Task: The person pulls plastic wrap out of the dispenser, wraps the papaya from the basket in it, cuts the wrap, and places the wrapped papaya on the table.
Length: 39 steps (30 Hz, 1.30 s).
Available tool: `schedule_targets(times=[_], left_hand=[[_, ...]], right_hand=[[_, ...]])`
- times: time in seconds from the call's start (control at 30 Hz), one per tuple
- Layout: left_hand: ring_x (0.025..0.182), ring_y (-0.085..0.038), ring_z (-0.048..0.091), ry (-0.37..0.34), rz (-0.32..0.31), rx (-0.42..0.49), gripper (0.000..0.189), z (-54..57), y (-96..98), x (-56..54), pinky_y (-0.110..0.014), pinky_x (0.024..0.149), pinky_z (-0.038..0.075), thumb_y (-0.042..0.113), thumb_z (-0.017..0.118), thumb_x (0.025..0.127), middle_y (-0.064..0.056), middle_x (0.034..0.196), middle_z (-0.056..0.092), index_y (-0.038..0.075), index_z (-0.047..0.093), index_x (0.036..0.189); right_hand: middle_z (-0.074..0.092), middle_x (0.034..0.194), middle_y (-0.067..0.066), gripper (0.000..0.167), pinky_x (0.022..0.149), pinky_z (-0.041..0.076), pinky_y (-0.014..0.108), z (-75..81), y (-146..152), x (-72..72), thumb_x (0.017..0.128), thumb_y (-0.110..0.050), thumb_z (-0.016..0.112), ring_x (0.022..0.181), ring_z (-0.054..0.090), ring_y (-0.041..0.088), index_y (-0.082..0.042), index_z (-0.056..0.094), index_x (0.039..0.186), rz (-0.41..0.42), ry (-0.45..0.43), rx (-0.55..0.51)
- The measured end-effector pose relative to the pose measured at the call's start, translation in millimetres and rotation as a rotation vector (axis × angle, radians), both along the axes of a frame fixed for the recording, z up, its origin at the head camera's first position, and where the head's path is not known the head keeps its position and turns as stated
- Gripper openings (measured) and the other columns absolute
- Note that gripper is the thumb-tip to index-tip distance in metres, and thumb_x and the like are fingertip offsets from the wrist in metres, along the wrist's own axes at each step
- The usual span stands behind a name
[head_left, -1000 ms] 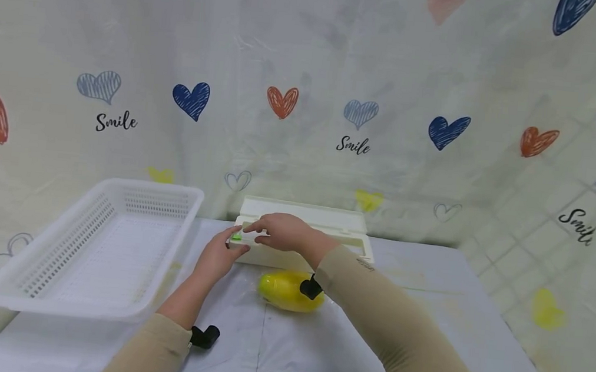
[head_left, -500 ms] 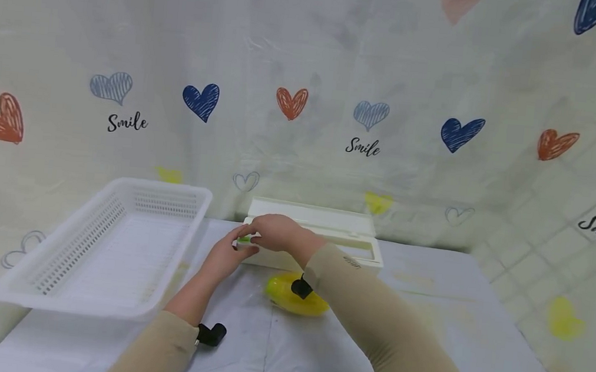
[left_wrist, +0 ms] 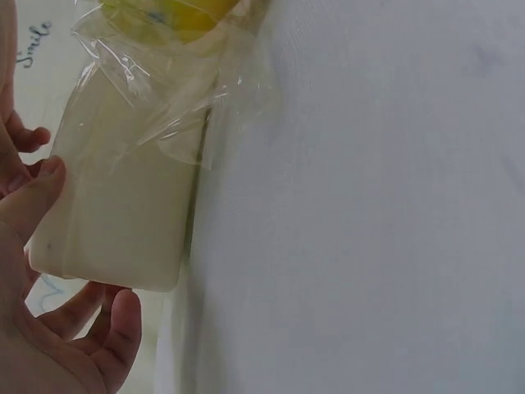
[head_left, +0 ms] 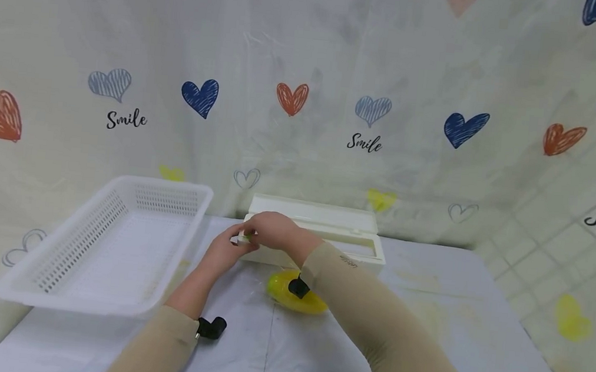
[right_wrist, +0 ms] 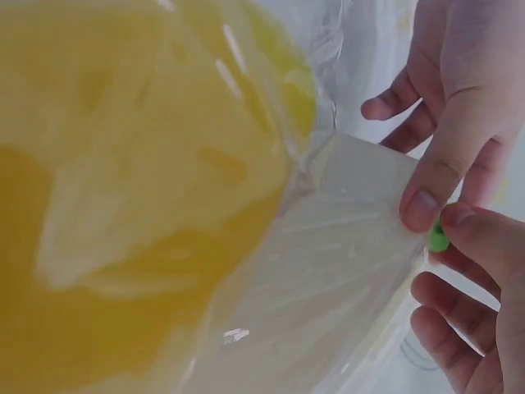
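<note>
Left hand (head_left: pixel 222 253) grips the white box (head_left: pixel 273 257) at its nine o'clock end, thumb on the near face, other fingers curled round the end. Right hand (head_left: pixel 273 230) at same end, just beside it, thumb and forefinger clamped on a small green piece (right_wrist: pixel 439 240). Box sits at back of the white surface (head_left: pixel 314 362); lid (head_left: pixel 317 213) raised at twelve o'clock. Yellow bundle (head_left: pixel 283 294) in clear plastic (left_wrist: pixel 238 90) lies at six o'clock of box, partly behind right sleeve (head_left: pixel 372 310). White basket (head_left: pixel 74 305) at nine o'clock.
</note>
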State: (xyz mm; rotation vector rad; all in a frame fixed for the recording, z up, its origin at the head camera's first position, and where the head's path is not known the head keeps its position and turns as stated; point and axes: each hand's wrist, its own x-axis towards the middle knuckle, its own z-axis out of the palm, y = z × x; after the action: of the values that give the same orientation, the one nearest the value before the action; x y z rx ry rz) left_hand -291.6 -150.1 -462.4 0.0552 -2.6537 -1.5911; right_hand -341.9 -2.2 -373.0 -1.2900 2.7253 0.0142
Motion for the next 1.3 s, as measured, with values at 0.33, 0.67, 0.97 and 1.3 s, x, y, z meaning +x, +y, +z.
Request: schedule_targets(times=[0.33,0.67,0.97,1.3], left_hand=[[0.112,-0.027,0.058,-0.012,-0.023,-0.013,0.077,-2.6,-6.9,-4.3,-0.039,0.084,0.050,0.053,0.077,0.081,-0.004,0.151,0.045,0.032,0.047,0.148],[0.126,-0.026,0.048,-0.037,-0.026,-0.025,0.075,4.4,-8.3,-3.3,-0.040,0.084,0.046,0.046,0.078,0.083,-0.004,0.156,0.039,0.033,0.045,0.149],[0.124,-0.027,0.048,-0.062,-0.013,-0.023,0.078,2.8,-13.1,-3.6,-0.040,0.084,0.045,0.050,0.079,0.081,-0.003,0.156,0.038,0.035,0.044,0.149],[0.143,-0.032,0.032,-0.060,-0.027,-0.047,0.080,6.2,-9.4,-4.5,-0.048,0.099,0.042,0.051,0.080,0.079,-0.008,0.157,0.037,0.031,0.045,0.149]], right_hand=[[0.071,0.108,-0.008,0.023,0.092,0.048,0.025,3.5,-2.6,0.8,0.097,-0.014,0.064,0.098,0.062,0.009,-0.022,0.076,0.115,0.004,0.007,0.009],[0.073,0.107,-0.007,0.018,0.091,0.050,0.024,5.3,9.7,0.2,0.096,-0.019,0.067,0.099,0.066,0.010,-0.020,0.078,0.110,0.025,0.013,0.008],[0.073,0.107,-0.007,0.019,0.093,0.049,0.026,3.6,24.6,-0.8,0.096,-0.019,0.067,0.098,0.065,0.011,-0.019,0.078,0.112,-0.027,-0.026,-0.020],[0.074,0.106,-0.006,0.019,0.093,0.050,0.027,2.8,34.8,-0.4,0.095,-0.018,0.068,0.099,0.066,0.012,-0.018,0.078,0.111,-0.016,-0.021,-0.030]])
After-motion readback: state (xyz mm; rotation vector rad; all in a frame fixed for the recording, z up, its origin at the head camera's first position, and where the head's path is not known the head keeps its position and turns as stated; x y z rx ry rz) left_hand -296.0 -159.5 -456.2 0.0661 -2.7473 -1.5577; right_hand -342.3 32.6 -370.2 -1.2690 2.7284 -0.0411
